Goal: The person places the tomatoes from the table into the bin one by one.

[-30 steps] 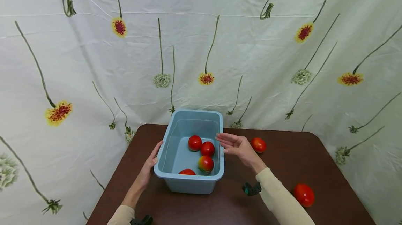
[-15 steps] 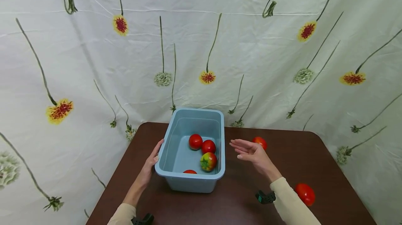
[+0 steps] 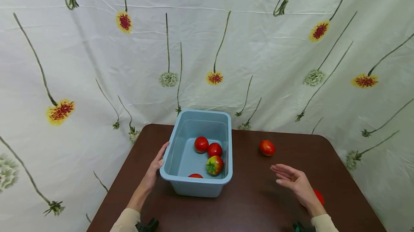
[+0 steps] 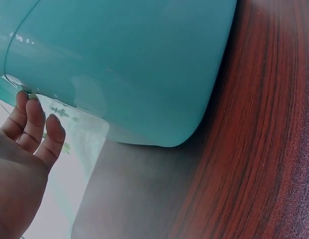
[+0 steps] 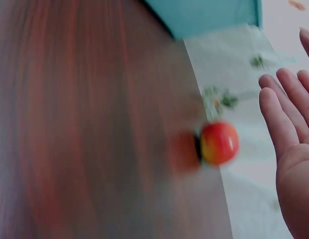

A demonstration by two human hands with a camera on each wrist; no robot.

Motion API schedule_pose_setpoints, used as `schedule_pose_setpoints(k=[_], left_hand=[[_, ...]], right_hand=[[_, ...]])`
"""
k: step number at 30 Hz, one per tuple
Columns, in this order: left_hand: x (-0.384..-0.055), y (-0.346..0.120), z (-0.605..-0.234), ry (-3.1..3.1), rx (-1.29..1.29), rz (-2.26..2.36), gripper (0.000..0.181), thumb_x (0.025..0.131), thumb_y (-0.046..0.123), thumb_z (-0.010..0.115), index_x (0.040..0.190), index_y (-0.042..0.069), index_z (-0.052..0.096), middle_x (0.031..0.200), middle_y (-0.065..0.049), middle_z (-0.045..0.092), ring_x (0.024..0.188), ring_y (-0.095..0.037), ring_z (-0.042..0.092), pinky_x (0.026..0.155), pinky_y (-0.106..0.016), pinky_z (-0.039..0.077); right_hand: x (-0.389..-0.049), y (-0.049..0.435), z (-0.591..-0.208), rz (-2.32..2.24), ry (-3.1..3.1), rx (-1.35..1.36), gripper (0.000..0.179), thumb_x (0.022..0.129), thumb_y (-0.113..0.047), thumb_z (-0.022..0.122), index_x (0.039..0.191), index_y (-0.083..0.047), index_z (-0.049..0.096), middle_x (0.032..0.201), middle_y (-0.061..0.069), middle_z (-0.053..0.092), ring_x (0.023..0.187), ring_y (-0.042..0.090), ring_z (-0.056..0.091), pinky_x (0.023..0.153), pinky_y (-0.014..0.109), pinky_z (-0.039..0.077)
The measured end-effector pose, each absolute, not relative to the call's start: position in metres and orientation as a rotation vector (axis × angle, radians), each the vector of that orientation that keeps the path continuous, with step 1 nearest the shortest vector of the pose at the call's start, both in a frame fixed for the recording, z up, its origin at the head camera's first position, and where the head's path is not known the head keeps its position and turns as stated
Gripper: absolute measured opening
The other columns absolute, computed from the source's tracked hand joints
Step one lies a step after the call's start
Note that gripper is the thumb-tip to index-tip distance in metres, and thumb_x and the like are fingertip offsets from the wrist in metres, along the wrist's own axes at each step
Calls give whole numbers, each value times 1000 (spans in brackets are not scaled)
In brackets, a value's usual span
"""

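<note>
A light blue plastic bin (image 3: 197, 190) stands on the brown table, with several tomatoes in it. Two plain red tomatoes touch near its middle, one (image 3: 201, 144) behind the other. A red tomato with a yellow-green end (image 3: 215, 165) lies in front of them, and the near wall partly hides another. My left hand (image 3: 152, 172) holds the bin's left rim; its bent fingertips (image 4: 53, 127) meet the outer side. My right hand (image 3: 299, 185) hovers over the table's right side, fingers extended, holding nothing. Below it, a tomato (image 3: 318, 196) is mostly hidden by the hand.
Another tomato (image 3: 267, 148) lies on the table to the right of the bin, near the far edge. The brown table (image 3: 252, 178) ends at a white flower-printed cloth (image 3: 200, 45) hanging behind it.
My right hand has moved right and toward me, from the bin's right rim to above the near right tomato. The tomato with the yellow-green end has turned. My left hand stays on the bin.
</note>
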State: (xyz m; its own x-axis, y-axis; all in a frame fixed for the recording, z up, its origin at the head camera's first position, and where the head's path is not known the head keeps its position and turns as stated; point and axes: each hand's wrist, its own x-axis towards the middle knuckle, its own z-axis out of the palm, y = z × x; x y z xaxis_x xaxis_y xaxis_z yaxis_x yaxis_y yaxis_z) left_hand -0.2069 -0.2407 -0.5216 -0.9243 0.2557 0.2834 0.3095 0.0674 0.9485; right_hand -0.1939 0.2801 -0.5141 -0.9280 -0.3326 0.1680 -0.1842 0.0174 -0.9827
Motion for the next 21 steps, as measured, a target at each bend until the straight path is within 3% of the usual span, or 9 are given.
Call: schedule_pose_setpoints(k=[9, 16, 21], left_hand=[[-207, -241, -524, -2262, -607, -2013, 55, 94, 24, 21, 149, 24, 12, 154, -3, 17, 129, -11, 33, 96, -45, 28], [-206, -239, -524, -2267, -608, -2012, 55, 94, 23, 21, 149, 22, 12, 154, -2, 17, 129, -13, 33, 96, -44, 28], [-207, -240, -522, -2264, -607, -2001, 55, 95, 24, 21, 149, 22, 13, 154, -3, 17, 129, -15, 33, 96, -44, 28]], right_hand=[[-151, 340, -524, -2466, 2250, 60, 52, 80, 5, 64, 129, 2, 48, 113, -5, 67, 101, 4, 62, 78, 19, 49], [-126, 366, -547, -2310, 2315, 589, 71, 70, -8, 77, 134, -7, 46, 100, -24, 65, 92, -13, 57, 71, 5, 43], [-119, 372, -560, -2220, 2259, 686, 78, 66, -9, 81, 136, -14, 46, 92, -31, 60, 86, -19, 54, 69, 6, 44]])
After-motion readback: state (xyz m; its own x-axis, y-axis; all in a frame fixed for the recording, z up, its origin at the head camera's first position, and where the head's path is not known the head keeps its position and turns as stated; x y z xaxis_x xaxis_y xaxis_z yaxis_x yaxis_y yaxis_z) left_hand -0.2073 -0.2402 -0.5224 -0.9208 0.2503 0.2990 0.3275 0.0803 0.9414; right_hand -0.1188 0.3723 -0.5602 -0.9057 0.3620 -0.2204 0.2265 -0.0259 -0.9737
